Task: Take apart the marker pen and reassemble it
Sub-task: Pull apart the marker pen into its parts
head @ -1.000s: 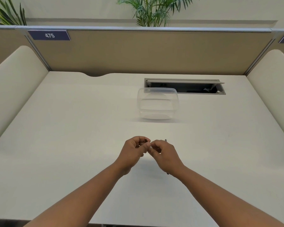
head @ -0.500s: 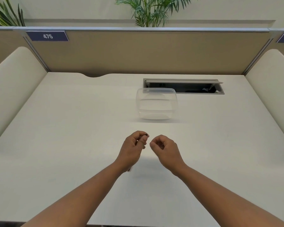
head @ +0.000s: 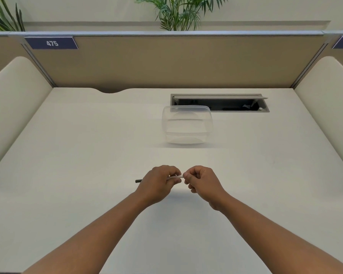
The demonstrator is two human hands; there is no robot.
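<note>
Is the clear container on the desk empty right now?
Empty. Nothing shows through the clear container's walls; the pen is in the hands.

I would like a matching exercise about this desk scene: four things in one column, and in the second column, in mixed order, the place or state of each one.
Things:
1. marker pen
2. clear plastic container
3. number sign 475
4. cable hatch

Places or states:
A. fixed on the partition, upper left
B. set into the desk, its lid raised
C. held between the left hand and the right hand, dark end pointing left
D. standing on the desk, just in front of the hatch

Pairs: 1-C, 2-D, 3-A, 4-B
</note>
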